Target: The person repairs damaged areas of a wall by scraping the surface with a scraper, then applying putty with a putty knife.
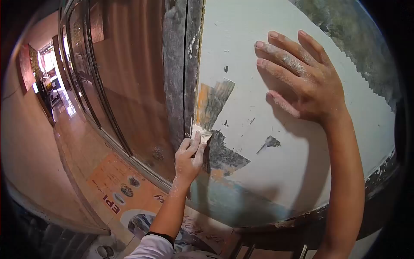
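White coating covers much of the wall panel (267, 172), broken by bare grey and orange patches. At the panel's left edge, beside the dark vertical frame (174, 73), my left hand (189, 157) grips a small putty-smeared scraper (202, 134), its index finger stretched along it. The scraper touches the wall between two bare patches (228, 153). Higher up on the right, my right hand (302, 73) holds nothing; its fingers are spread near the white surface, dusted with white powder. Whether its palm touches the wall is not clear.
Left of the frame stands a glass sliding door (129, 77) with a brown curtain behind it. A printed orange banner (125, 185) lies on the floor below. A tiled corridor (69, 112) runs to the far left. A dark ledge (379, 177) borders the panel at lower right.
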The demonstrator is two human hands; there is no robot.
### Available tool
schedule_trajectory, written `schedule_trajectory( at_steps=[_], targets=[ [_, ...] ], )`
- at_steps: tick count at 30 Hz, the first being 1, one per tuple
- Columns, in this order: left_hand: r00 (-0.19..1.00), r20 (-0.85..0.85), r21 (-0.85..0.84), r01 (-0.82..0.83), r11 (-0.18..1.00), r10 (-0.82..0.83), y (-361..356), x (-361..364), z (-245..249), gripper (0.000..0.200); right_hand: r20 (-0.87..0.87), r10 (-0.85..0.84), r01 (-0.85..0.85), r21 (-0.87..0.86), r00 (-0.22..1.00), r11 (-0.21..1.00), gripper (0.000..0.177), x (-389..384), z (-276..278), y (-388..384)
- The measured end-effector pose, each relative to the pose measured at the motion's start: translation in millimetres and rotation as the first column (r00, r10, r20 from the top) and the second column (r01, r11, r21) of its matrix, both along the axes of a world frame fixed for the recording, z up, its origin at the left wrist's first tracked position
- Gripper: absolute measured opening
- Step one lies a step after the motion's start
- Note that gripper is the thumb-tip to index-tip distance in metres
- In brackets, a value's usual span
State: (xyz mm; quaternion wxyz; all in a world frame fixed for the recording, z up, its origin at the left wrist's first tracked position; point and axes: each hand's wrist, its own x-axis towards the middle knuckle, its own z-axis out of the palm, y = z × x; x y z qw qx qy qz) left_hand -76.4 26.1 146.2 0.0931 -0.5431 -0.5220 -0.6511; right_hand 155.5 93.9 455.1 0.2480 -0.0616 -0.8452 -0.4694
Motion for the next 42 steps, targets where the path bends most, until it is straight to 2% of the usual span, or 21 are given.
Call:
schedule_trajectory(
  at_steps=[12, 24, 26, 29, 33, 34, 42],
  targets=[
    [0.999, 0.032, 0.004, -0.004, 1.000, 0.004, 6.5, 1.7, 21.7, 0.043, -0.002, -0.028, 0.028, 0.008, 1.000, 1.000, 0.056, -0.8, -0.3, -2.1],
    [0.999, -0.008, 0.031, -0.047, 0.998, 0.047, 10.0, 8.0, 64.1, 0.043, 0.000, -0.045, 0.045, 0.006, 0.999, 0.999, 0.062, -2.0, -0.4, -3.3],
    [0.999, -0.017, 0.051, -0.045, 0.998, 0.046, 9.8, 10.9, 74.7, 0.043, -0.032, -0.018, 0.019, 0.028, 0.999, 0.999, 0.052, -3.1, -1.5, -3.2],
    [0.999, 0.001, 0.077, -0.033, 0.996, 0.033, 13.6, 15.4, 89.6, 0.043, -0.025, -0.006, 0.007, 0.027, 1.000, 1.000, 0.052, -2.2, -0.7, -1.9],
    [0.999, 0.038, -0.010, -0.037, 0.999, 0.037, 11.0, 22.6, 109.8, 0.042, -0.026, -0.003, 0.004, 0.025, 1.000, 1.000, 0.051, -2.5, 0.2, -2.8],
    [0.999, 0.036, 0.030, -0.027, 0.999, 0.026, 12.2, 23.4, 113.8, 0.042, -0.026, -0.004, 0.004, 0.020, 1.000, 1.000, 0.050, -2.6, -0.1, -3.3],
    [0.998, 0.060, 0.032, -0.027, 0.999, 0.025, 12.8, 28.9, 138.1, 0.042, -0.035, 0.000, 0.000, 0.008, 0.999, 1.000, 0.048, -2.7, -1.6, -4.0]
  ],
)
